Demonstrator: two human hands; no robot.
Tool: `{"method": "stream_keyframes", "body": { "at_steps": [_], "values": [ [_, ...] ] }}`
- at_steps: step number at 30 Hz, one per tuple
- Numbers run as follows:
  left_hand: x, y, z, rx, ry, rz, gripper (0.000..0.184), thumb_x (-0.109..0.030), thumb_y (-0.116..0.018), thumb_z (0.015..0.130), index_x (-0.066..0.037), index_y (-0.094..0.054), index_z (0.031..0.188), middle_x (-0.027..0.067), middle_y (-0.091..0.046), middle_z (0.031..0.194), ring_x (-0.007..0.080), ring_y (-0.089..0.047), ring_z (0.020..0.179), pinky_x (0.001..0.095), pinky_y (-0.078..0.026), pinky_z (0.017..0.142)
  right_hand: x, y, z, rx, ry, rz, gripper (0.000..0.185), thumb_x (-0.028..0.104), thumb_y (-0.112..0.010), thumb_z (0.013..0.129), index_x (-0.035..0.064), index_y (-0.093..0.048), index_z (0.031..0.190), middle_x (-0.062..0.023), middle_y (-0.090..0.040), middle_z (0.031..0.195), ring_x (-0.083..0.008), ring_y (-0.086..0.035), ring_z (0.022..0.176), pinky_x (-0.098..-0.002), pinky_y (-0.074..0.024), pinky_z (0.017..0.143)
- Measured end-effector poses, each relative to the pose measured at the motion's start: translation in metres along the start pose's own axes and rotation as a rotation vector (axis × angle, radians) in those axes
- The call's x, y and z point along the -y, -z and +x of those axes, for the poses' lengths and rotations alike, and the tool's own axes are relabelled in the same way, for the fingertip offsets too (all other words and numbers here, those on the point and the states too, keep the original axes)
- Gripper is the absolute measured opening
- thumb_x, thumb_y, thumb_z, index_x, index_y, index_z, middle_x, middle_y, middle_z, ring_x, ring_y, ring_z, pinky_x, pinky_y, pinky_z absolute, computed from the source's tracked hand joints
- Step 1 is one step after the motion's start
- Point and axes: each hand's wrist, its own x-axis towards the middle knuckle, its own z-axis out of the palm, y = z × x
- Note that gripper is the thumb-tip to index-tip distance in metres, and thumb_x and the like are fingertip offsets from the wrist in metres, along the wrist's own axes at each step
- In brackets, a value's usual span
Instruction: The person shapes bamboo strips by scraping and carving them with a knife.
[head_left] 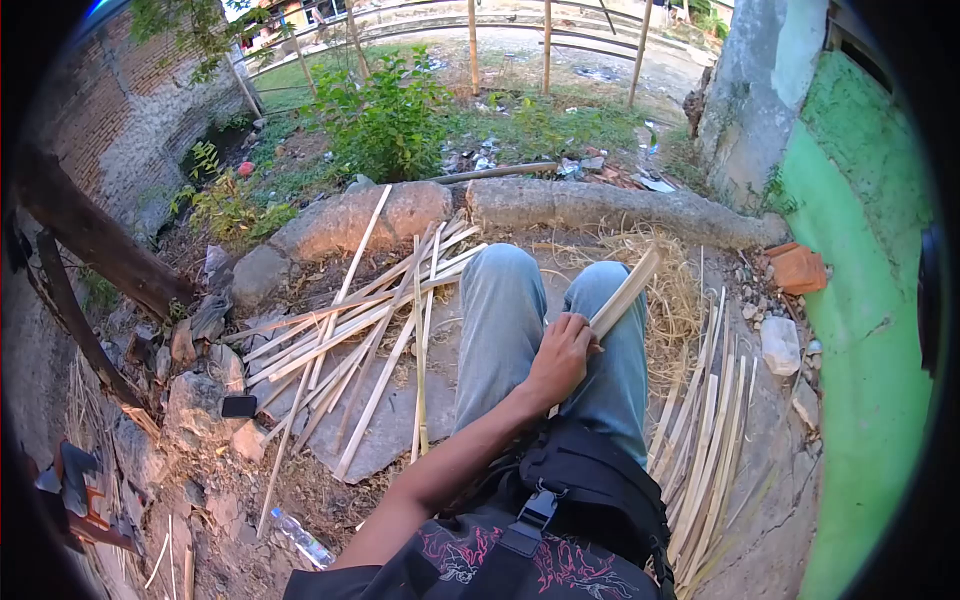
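My left hand is closed around the lower end of a bamboo strip, above my thighs. The strip is pale and flat, slanting up and to the right past my right knee. My right hand is not in view. A loose pile of split bamboo strips lies on the ground left of my legs. More long strips lie side by side to the right. Curly bamboo shavings are heaped beyond my right knee.
A low concrete kerb runs ahead of my knees. On the left are a phone, a plastic bottle and a dark leaning trunk. A green wall stands to the right, near a brick piece.
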Motion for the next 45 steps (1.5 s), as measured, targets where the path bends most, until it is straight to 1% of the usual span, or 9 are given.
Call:
{"method": "stream_keyframes", "body": {
  "at_steps": [6, 13, 17, 20, 22, 26, 33, 40, 45],
  "values": [
    [-0.007, 0.009, -0.006, -0.25, 0.002, -0.219, 0.018, 0.003, -0.07, 0.074, -0.002, -0.059, 0.087, 0.0123, -0.059, 0.087, 0.031, -0.059, 0.084, 0.0392, -0.048, 0.073, -0.012, 0.002, -0.007, -0.014, 0.022, -0.025, 0.049, 0.048, -0.076, 0.076, 0.0019, -0.06, 0.081, -0.0122, -0.061, 0.068, -0.0255, -0.059, 0.055, -0.0402, -0.0462, 0.053],
    [0.021, 0.102, -0.043, -0.687, 0.458, -0.179, 0.016, 0.006, -0.062, 0.088, 0.002, -0.066, 0.103, 0.0084, -0.066, 0.088, 0.016, -0.059, 0.075, 0.0276, -0.049, 0.069, -0.022, 0.005, -0.013, -0.036, 0.023, -0.056, 0.049, 0.047, -0.077, 0.075, 0.0012, -0.061, 0.083, -0.0136, -0.063, 0.07, -0.0266, -0.061, 0.057, -0.0407, -0.0479, 0.056],
    [0.091, 0.172, -0.154, -0.34, 0.811, 0.403, 0.071, -0.019, -0.071, 0.087, 0.004, -0.036, 0.144, 0.0217, -0.054, 0.131, 0.0332, -0.051, 0.122, 0.0408, -0.041, 0.099, -0.029, 0.009, -0.016, -0.067, 0.045, -0.098, 0.05, 0.047, -0.077, 0.075, 0.0008, -0.061, 0.084, -0.0143, -0.064, 0.071, -0.0272, -0.062, 0.058, -0.0409, -0.0488, 0.057],
    [0.113, 0.22, -0.261, 0.091, 1.239, 0.327, 0.064, -0.038, -0.072, 0.086, 0.008, -0.055, 0.128, 0.0244, -0.064, 0.115, 0.0355, -0.062, 0.109, 0.0428, -0.047, 0.093, -0.031, 0.014, -0.009, -0.148, 0.126, -0.15, 0.05, 0.047, -0.077, 0.075, 0.0005, -0.061, 0.085, -0.0149, -0.065, 0.071, -0.0277, -0.063, 0.059, -0.0411, -0.0495, 0.058],
    [0.087, 0.234, -0.287, 0.102, 1.394, 0.201, 0.054, -0.039, -0.069, 0.089, 0.008, -0.064, 0.114, 0.0209, -0.07, 0.099, 0.0303, -0.067, 0.093, 0.0397, -0.05, 0.085, -0.019, 0.023, -0.009, -0.269, 0.247, -0.175, 0.05, 0.047, -0.077, 0.075, 0.0003, -0.062, 0.085, -0.0153, -0.065, 0.072, -0.028, -0.063, 0.06, -0.0413, -0.0499, 0.059],
    [0.07, 0.221, -0.309, -0.114, 1.33, 0.021, 0.039, -0.033, -0.063, 0.095, 0.004, -0.068, 0.105, 0.0088, -0.07, 0.084, 0.0139, -0.063, 0.076, 0.0271, -0.049, 0.072, 0.094, 0.068, -0.091, -0.459, 0.359, -0.222, 0.042, 0.04, -0.076, 0.078, 0.0048, -0.057, 0.089, -0.0139, -0.066, 0.071, -0.0303, -0.067, 0.068, -0.0449, -0.05, 0.065],
    [0.012, 0.194, -0.148, -0.333, 0.99, -0.159, 0.031, -0.027, -0.063, 0.096, 0.004, -0.069, 0.101, 0.0067, -0.069, 0.084, 0.0133, -0.063, 0.078, 0.0282, -0.049, 0.072, 0.19, 0.101, -0.134, -0.696, 0.745, -0.083, 0.041, 0.04, -0.08, 0.076, 0.0089, -0.057, 0.091, -0.0061, -0.058, 0.062, -0.0283, -0.056, 0.058, -0.0422, -0.0434, 0.056],
    [-0.061, 0.154, -0.047, 0.021, 0.791, -0.724, 0.035, -0.026, -0.072, 0.09, 0.001, -0.069, 0.113, 0.0077, -0.069, 0.1, 0.0141, -0.064, 0.087, 0.0277, -0.051, 0.081, 0.283, 0.089, -0.206, -0.599, 1.381, 0.007, 0.051, 0.045, -0.085, 0.071, 0.0088, -0.059, 0.095, -0.0017, -0.052, 0.058, -0.0223, -0.048, 0.052, -0.0389, -0.041, 0.06],
    [-0.08, 0.123, -0.034, -0.004, 0.882, -1.082, 0.035, -0.027, -0.074, 0.088, 0.003, -0.071, 0.105, 0.0074, -0.071, 0.096, 0.0111, -0.063, 0.082, 0.0247, -0.049, 0.075, 0.315, 0.061, -0.242, -0.476, 1.713, -0.119, 0.05, 0.045, -0.083, 0.073, 0.0083, -0.057, 0.096, -0.0034, -0.057, 0.063, -0.0249, -0.059, 0.057, -0.0382, -0.0416, 0.064]
  ]
}}
